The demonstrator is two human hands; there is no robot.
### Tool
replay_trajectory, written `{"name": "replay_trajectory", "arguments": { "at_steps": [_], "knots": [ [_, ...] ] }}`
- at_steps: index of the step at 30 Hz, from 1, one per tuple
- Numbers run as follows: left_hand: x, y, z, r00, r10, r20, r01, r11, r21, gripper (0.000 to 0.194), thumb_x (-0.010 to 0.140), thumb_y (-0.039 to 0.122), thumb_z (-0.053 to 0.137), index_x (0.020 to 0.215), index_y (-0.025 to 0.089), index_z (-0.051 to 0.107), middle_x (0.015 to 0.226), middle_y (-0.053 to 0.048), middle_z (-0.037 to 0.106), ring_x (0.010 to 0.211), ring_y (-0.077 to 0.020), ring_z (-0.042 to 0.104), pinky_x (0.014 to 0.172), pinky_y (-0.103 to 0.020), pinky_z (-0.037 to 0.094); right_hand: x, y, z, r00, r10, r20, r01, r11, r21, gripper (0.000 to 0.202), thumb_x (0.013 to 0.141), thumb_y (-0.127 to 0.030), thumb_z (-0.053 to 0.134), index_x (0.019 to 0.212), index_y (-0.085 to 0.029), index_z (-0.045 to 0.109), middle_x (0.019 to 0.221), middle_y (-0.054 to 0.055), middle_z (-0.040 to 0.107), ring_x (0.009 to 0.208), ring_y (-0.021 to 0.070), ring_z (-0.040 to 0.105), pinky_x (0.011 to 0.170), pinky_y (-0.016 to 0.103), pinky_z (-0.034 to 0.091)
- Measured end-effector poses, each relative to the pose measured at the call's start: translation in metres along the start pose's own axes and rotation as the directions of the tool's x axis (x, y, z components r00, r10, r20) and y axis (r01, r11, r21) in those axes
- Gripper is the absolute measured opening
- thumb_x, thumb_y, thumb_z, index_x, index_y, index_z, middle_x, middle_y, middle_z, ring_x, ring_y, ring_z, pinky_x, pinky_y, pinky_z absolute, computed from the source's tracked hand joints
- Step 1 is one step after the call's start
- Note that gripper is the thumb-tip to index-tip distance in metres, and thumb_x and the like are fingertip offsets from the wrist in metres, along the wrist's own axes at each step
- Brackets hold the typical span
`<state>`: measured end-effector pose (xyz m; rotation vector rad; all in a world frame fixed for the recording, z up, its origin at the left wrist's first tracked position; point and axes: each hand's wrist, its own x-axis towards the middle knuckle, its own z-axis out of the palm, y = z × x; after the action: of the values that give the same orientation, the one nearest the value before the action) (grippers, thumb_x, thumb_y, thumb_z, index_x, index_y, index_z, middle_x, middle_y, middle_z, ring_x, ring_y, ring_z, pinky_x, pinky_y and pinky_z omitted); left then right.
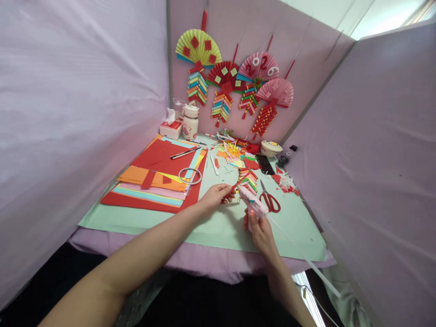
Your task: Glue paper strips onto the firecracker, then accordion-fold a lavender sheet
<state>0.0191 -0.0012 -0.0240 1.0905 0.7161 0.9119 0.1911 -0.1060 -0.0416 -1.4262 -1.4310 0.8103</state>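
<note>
My right hand (pixel 259 229) is wrapped round the handle of a white and pink hot glue gun (pixel 252 203). An orange-red light glows on it, and a long glue stick (pixel 303 254) sticks out of its back end. In my left hand (pixel 218 196), a thin red paper strip (pixel 237 184) is pinched, its end close to the glue gun's nozzle. I cannot tell whether the two touch. Just beyond lies a row of small coloured paper rolls (pixel 249 179) set in a chevron. Red-handled scissors (pixel 270 200) rest to the right of the glue gun.
Stacked coloured paper (pixel 150 204) covers the left side, with a silver ring (pixel 190 176) and a cutter knife (pixel 185 153) on it. A phone (pixel 265 164), paper scraps (pixel 233 149), a white bottle (pixel 190 121) and a tissue box (pixel 170 129) stand farther back. Paper fans (pixel 198 47) hang behind.
</note>
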Motion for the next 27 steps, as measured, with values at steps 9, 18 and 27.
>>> {"name": "replay_trajectory", "arguments": {
  "at_steps": [9, 18, 27],
  "knots": [
    [-0.004, 0.008, 0.001, 0.994, -0.104, 0.019, 0.106, 0.968, -0.226, 0.038, 0.071, 0.046, 0.077, 0.076, 0.011, 0.063, 0.070, -0.001, 0.057, 0.059, -0.0061, 0.051, 0.053, -0.018, 0.036, -0.001, -0.006, -0.001, 1.000, 0.006, -0.022, -0.006, 1.000, -0.011, 0.053, 0.086, -0.068, 0.044, 0.089, -0.017, 0.058, 0.067, 0.001, 0.057, 0.061, 0.0146, 0.051, 0.058, 0.027, 0.040],
    [-0.005, 0.009, 0.000, 0.981, -0.164, 0.100, 0.187, 0.939, -0.290, 0.030, 0.077, 0.038, 0.074, 0.073, 0.011, 0.063, 0.068, -0.001, 0.056, 0.058, -0.0056, 0.050, 0.051, -0.016, 0.036, -0.001, -0.005, -0.001, 1.000, -0.016, -0.008, 0.016, 1.000, 0.000, 0.049, 0.088, -0.064, 0.044, 0.088, -0.017, 0.058, 0.067, 0.001, 0.056, 0.061, 0.0148, 0.051, 0.060, 0.028, 0.041],
    [-0.008, 0.016, -0.006, 0.920, -0.269, 0.285, 0.374, 0.820, -0.433, 0.019, 0.089, 0.025, 0.061, 0.076, 0.011, 0.061, 0.069, 0.000, 0.053, 0.056, -0.0049, 0.050, 0.052, -0.015, 0.040, -0.002, -0.013, -0.007, 0.998, -0.023, -0.056, 0.022, 1.000, -0.013, 0.048, 0.089, -0.063, 0.044, 0.086, -0.017, 0.060, 0.073, 0.004, 0.060, 0.066, 0.0159, 0.053, 0.065, 0.029, 0.043]
  ]
}}
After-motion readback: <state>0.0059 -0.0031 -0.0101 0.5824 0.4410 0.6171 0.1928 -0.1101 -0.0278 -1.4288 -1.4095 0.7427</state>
